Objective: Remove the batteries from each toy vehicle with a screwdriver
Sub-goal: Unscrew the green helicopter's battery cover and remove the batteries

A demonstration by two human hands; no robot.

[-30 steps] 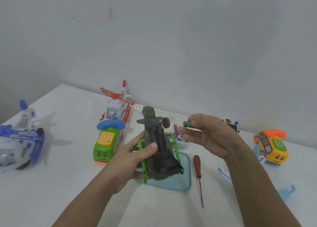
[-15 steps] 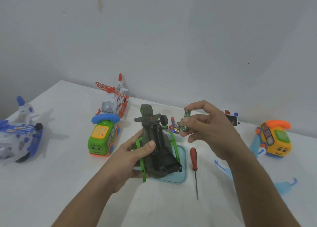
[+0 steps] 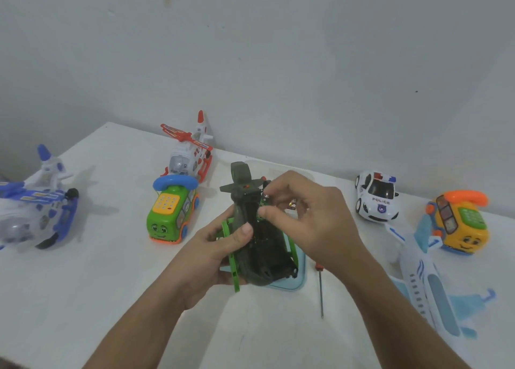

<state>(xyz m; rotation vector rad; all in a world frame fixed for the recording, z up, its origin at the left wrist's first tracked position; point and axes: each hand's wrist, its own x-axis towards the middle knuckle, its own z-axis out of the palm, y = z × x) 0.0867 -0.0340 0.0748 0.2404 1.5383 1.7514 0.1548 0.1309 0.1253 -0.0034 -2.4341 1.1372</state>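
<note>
A white table [image 3: 111, 285] fills the lower half of the view and meets a plain grey wall [image 3: 278, 62]. Directions below treat the toy held at mid-table as the centre of a clock.

Two bare forearms reach in from 6 o'clock. The left hand [image 3: 223, 246] grasps a dark green helicopter [image 3: 259, 246], held belly-up with its tail pointing to 12. The thumb lies across the body and the fingers wrap underneath, beside a bright green skid. The right hand [image 3: 312, 215] is curled over the upper part of the belly from 3 o'clock. Its thumb and forefinger pinch a small green battery [image 3: 262, 201] right against the toy.

At 9 o'clock, by the table's left edge, stands a blue helicopter [image 3: 36, 210]. At 4 o'clock lies a white plane [image 3: 423, 279] with pale blue wings. At 11 o'clock, near the wall, stands a red helicopter [image 3: 186, 157]. Just in front of it is a green bus [image 3: 170, 215] with a smiling face and a blue handset on top. At 3 o'clock, far right, is a yellow bus [image 3: 459, 223] with an orange handset. At 2 o'clock sits a police car [image 3: 376, 198].

A teal tray [image 3: 295, 283] lies flat under the held toy, mostly hidden. A screwdriver [image 3: 321, 290] lies on the table at 5 o'clock, just right of the tray. Its tip points to 6 and the right wrist partly covers its handle.
</note>
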